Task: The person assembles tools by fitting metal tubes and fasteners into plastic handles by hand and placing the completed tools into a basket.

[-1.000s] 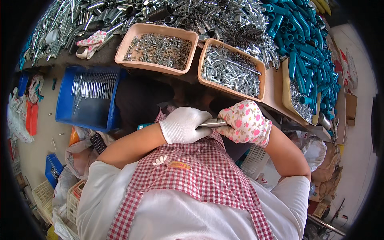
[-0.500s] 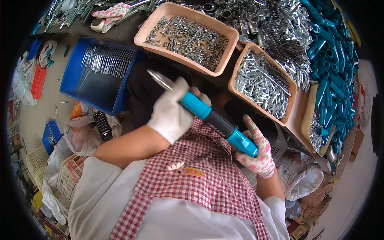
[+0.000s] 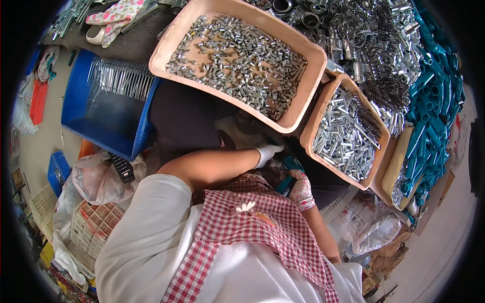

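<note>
Low by my lap, past the red checked apron point(image 3: 247, 214), both hands are partly hidden. My right hand point(image 3: 302, 191), in a white glove with pink flowers, is closed on a teal tubular tool point(image 3: 285, 186). Only short teal parts of it show, one by the fingers and one beyond them. My left hand point(image 3: 268, 153), in a plain white glove, reaches across toward the same spot. Its fingers are out of sight, so its grip is not visible. A pink tray point(image 3: 212, 83) of small metal plugs stands just beyond my hands.
A blue bin point(image 3: 76, 121) with long metal rods stands at left. To the right, a smaller tray point(image 3: 309, 134) holds metal pins and springs. Behind it lie heaped springs point(image 3: 376, 65) and teal tubes point(image 3: 429, 106). Plastic bags point(image 3: 376, 227) sit at lower right.
The teal and black tool, held across both hands before, has gone down into the lap area and is mostly hidden. My left hand has moved right and down. The view has shifted closer to the trays.
</note>
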`<state>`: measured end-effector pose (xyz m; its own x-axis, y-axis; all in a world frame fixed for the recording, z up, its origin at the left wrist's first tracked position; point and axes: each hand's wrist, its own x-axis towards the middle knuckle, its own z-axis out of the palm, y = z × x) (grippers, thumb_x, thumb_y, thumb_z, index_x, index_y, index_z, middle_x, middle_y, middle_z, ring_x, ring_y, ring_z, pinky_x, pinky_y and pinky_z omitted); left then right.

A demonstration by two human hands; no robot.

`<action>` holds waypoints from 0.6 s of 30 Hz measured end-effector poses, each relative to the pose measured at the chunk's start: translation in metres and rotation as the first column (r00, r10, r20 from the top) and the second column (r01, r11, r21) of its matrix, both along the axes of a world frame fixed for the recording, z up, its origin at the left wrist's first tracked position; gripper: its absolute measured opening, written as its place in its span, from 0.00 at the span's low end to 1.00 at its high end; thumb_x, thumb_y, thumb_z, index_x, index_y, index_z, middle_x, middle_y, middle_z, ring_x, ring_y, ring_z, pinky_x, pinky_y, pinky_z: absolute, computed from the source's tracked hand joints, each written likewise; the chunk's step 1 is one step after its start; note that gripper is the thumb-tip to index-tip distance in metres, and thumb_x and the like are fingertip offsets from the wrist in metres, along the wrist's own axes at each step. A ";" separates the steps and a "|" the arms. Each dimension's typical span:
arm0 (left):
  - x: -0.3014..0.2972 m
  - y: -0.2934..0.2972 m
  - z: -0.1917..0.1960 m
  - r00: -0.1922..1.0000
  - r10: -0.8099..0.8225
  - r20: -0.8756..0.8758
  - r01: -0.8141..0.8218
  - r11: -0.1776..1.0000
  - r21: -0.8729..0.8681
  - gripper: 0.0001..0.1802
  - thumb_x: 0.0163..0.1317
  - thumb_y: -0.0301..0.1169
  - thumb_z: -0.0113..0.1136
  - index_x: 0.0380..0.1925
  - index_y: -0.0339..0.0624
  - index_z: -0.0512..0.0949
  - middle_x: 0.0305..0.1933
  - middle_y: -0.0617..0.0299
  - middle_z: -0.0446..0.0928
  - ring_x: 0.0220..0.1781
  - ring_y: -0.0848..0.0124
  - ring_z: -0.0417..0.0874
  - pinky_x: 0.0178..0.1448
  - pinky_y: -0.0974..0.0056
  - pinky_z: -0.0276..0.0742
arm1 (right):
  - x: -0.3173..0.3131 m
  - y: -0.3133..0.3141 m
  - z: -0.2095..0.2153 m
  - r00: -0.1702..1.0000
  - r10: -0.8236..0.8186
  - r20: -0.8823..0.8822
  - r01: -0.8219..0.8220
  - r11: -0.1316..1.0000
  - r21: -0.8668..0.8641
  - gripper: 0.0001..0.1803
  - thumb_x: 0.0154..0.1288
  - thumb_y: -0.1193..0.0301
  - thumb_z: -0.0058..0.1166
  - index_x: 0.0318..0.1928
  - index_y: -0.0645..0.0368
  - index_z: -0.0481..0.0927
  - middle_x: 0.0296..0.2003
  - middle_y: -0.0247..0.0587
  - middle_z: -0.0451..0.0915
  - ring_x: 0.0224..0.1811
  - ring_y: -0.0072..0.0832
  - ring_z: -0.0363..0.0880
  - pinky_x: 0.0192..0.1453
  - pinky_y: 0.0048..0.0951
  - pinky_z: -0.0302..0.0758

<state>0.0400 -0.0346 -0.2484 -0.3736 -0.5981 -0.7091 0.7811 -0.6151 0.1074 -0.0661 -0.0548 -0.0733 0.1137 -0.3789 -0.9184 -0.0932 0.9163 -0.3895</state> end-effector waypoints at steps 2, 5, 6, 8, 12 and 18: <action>-0.001 -0.002 -0.015 1.000 -0.005 -0.018 0.005 1.000 -0.004 0.19 0.73 0.44 0.49 0.57 0.47 0.74 0.48 0.56 0.80 0.42 0.63 0.83 0.40 0.60 0.85 | 0.028 -0.001 0.018 0.992 -0.108 0.066 0.106 0.994 0.030 0.12 0.62 0.70 0.44 0.41 0.64 0.76 0.30 0.45 0.79 0.33 0.40 0.78 0.42 0.40 0.79; 0.000 -0.004 -0.022 0.998 0.016 0.059 -0.016 1.000 -0.003 0.18 0.74 0.44 0.48 0.57 0.50 0.74 0.49 0.59 0.80 0.42 0.64 0.83 0.40 0.61 0.83 | 0.022 -0.006 0.000 0.992 -0.075 0.101 0.073 0.997 0.019 0.12 0.64 0.69 0.43 0.39 0.63 0.77 0.32 0.45 0.79 0.34 0.39 0.78 0.44 0.40 0.79; -0.002 -0.005 -0.025 0.998 0.017 0.057 -0.017 1.000 -0.003 0.18 0.74 0.44 0.48 0.57 0.50 0.74 0.49 0.59 0.80 0.42 0.64 0.83 0.40 0.61 0.83 | 0.021 -0.008 -0.002 0.993 -0.054 0.101 0.055 0.998 -0.011 0.12 0.64 0.69 0.43 0.39 0.63 0.77 0.32 0.45 0.79 0.35 0.39 0.78 0.44 0.40 0.79; -0.002 -0.006 -0.022 0.999 0.020 0.031 -0.020 1.000 -0.005 0.18 0.74 0.43 0.48 0.57 0.50 0.74 0.49 0.60 0.80 0.42 0.65 0.83 0.41 0.61 0.83 | 0.021 -0.009 -0.004 0.988 -0.067 0.141 0.068 0.998 0.003 0.13 0.64 0.69 0.43 0.42 0.64 0.77 0.34 0.46 0.80 0.36 0.39 0.79 0.45 0.40 0.80; -0.004 -0.007 -0.018 0.999 0.051 0.001 -0.051 0.985 0.164 0.17 0.74 0.44 0.47 0.53 0.49 0.75 0.48 0.58 0.81 0.37 0.64 0.84 0.37 0.61 0.84 | 0.006 -0.010 -0.034 0.977 -0.023 0.214 0.034 0.998 -0.048 0.18 0.64 0.72 0.44 0.51 0.67 0.77 0.39 0.48 0.82 0.38 0.38 0.82 0.47 0.38 0.81; 0.018 -0.008 0.011 0.995 0.096 0.005 -0.095 0.974 0.205 0.21 0.73 0.52 0.42 0.47 0.53 0.79 0.39 0.64 0.83 0.34 0.66 0.82 0.43 0.55 0.78 | 0.017 -0.015 -0.051 0.988 0.127 0.090 -0.105 0.971 -0.215 0.17 0.61 0.76 0.49 0.50 0.67 0.78 0.38 0.45 0.82 0.38 0.38 0.83 0.43 0.36 0.83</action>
<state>0.0578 -0.0427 -0.2370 -0.3255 -0.4736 -0.8184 0.8376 -0.5461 -0.0171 -0.0494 -0.0697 -0.1241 0.2580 -0.5393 -0.8016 -0.1438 0.7990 -0.5839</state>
